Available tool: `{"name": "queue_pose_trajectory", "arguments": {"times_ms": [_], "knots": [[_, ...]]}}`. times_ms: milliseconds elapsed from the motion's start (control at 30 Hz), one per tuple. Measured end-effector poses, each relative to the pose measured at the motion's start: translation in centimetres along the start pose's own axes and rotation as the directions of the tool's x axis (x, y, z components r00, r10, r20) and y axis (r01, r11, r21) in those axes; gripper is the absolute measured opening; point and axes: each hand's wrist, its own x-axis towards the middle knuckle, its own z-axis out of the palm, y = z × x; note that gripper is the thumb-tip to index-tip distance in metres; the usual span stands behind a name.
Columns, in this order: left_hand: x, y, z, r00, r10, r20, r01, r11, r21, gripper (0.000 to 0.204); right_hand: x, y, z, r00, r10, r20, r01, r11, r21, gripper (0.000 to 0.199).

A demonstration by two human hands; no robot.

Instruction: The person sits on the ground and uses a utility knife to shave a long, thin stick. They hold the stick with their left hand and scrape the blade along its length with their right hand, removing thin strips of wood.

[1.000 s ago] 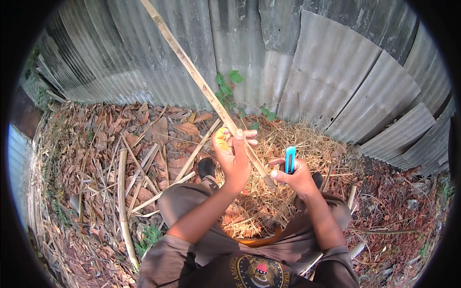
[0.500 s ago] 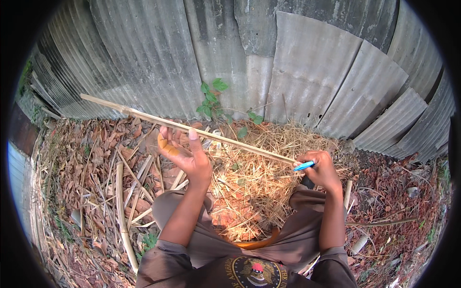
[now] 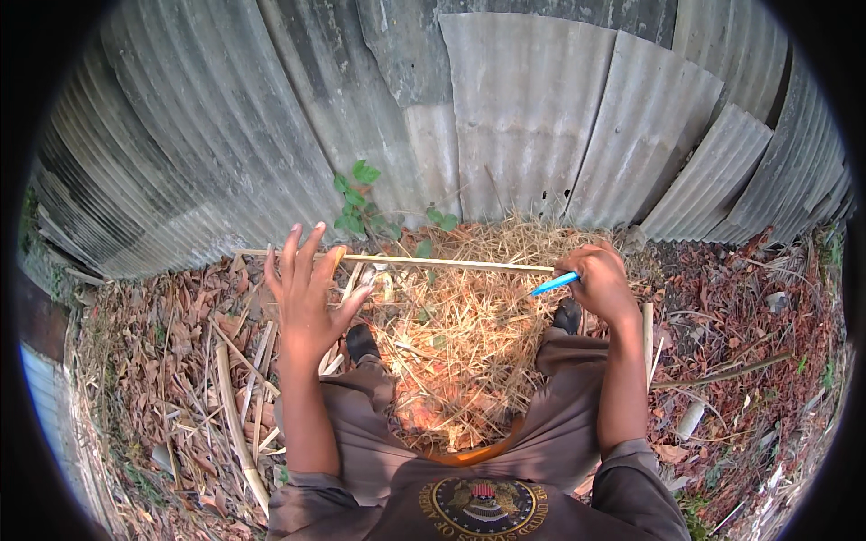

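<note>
Head view: the left hand (image 3: 307, 305) is raised, fingers spread wide, across the split-bamboo strip (image 3: 451, 263); contact is unclear. The right hand (image 3: 603, 283) curls around the strip's right end and a blue cutter (image 3: 555, 284). The strip lies level between corrugated fence (image 3: 528, 108) and legs (image 3: 573, 361), with open room over straw (image 3: 460, 352).

The long, pale-tan wooden stick (image 3: 460, 264), formerly slanting toward 11 o'clock, now points to 9 o'clock. Your left hand (image 3: 308, 293) has splayed toward 12; your right hand (image 3: 603, 281) has reached the stick's 3-o'clock end, its slim bright-blue tool (image 3: 554, 284) swung from 12 to 8.
</note>
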Motion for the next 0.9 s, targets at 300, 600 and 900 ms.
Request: {"name": "queue_pose_trajectory", "arguments": {"times_ms": [300, 600, 900], "knots": [[-1.0, -2.0, 2.1, 0.872, -0.058, 0.487, 0.232, 0.923, -0.306, 0.032, -0.8, 0.1, -1.2, 0.986, -0.076, -0.147, 0.073, 0.997, -0.024, 0.024], [-0.3, -0.1, 2.5, 0.808, -0.019, 0.589, 0.389, 0.768, -0.509, 0.020, 0.4, 0.7, -1.9, 0.836, 0.135, -0.532, -0.156, 0.988, 0.005, 0.017], [3.3, 8.0, 0.8, 0.606, 0.261, 0.751, 0.746, 0.140, -0.651, 0.028, 2.3, -4.1, 1.2, 0.864, 0.503, -0.028, -0.005, 0.064, 0.998, 0.046]]}}
